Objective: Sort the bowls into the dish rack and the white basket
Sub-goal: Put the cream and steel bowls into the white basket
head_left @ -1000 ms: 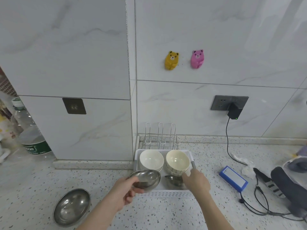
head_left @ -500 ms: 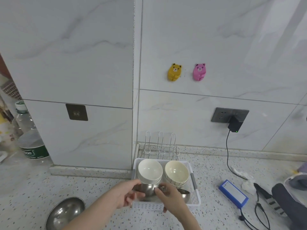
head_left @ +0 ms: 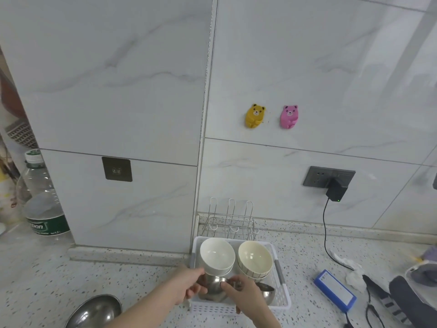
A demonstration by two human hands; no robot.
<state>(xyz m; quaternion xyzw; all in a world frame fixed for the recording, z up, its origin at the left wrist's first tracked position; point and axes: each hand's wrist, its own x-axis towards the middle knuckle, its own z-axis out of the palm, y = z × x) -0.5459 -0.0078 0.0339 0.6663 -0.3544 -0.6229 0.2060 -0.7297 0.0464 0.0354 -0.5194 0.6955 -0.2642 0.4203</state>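
The white basket [head_left: 282,288] sits on the counter near the wall corner. Inside it stand a white bowl [head_left: 217,255] and a cream ribbed bowl [head_left: 255,260], each stacked on another. A small steel bowl [head_left: 214,287] is at the basket's front left, held by my left hand [head_left: 183,287] and my right hand [head_left: 243,295] together. Another steel bowl [head_left: 267,292] lies at the front right of the basket. A larger steel bowl [head_left: 94,312] rests on the counter to the left. The wire dish rack [head_left: 230,221] stands empty behind the basket.
A large water bottle [head_left: 40,200] stands at the far left. A blue box [head_left: 334,293], crumpled tissue [head_left: 352,272], cables and dark objects lie right of the basket. A charger [head_left: 337,189] hangs from the wall socket with its cord trailing down.
My left hand brought the small steel bowl from above the basket's front edge down into the basket. My right hand left the basket's right side and took hold of the bowl.
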